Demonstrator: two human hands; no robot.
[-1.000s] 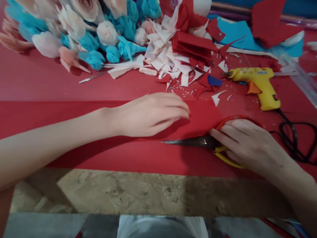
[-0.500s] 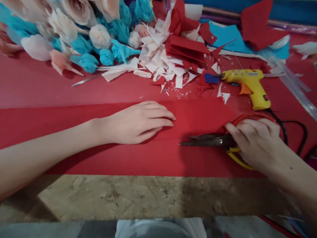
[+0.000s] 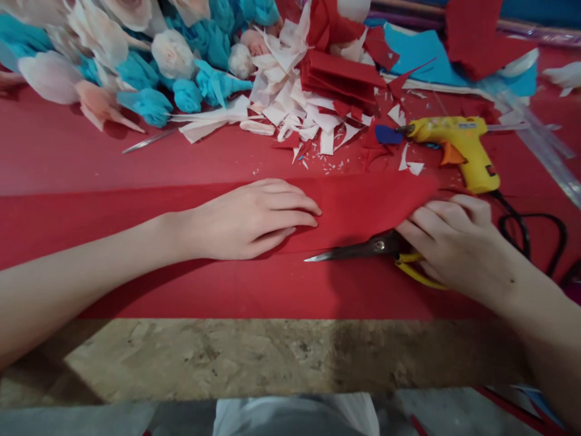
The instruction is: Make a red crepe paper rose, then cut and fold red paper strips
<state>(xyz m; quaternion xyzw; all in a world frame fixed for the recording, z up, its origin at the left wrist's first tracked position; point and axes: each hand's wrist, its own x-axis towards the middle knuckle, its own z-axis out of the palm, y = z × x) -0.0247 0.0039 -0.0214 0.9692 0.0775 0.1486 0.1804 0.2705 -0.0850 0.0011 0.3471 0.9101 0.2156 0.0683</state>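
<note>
A long strip of red crepe paper (image 3: 358, 203) lies across the red table cover. My left hand (image 3: 256, 221) rests flat on it, fingers stretched to the right. At the strip's right end, my right hand (image 3: 454, 245) is closed around a pair of scissors (image 3: 363, 248) with yellow on the handle. Their dark blades point left, closed together, beside the paper's near edge. The right fingertips are at the paper's corner; whether they also pinch it I cannot tell.
A yellow glue gun (image 3: 472, 151) with a black cord lies beyond my right hand. Paper scraps (image 3: 308, 112) and a folded red paper stack (image 3: 340, 79) lie at the back. Blue and pale paper flowers (image 3: 172, 54) fill the back left, with a thin metal tool (image 3: 147, 141) in front.
The scissors have moved left and slightly away from me, and their blades have closed. The paper's right end has shifted a little near my right fingers. My left hand stays in place.
</note>
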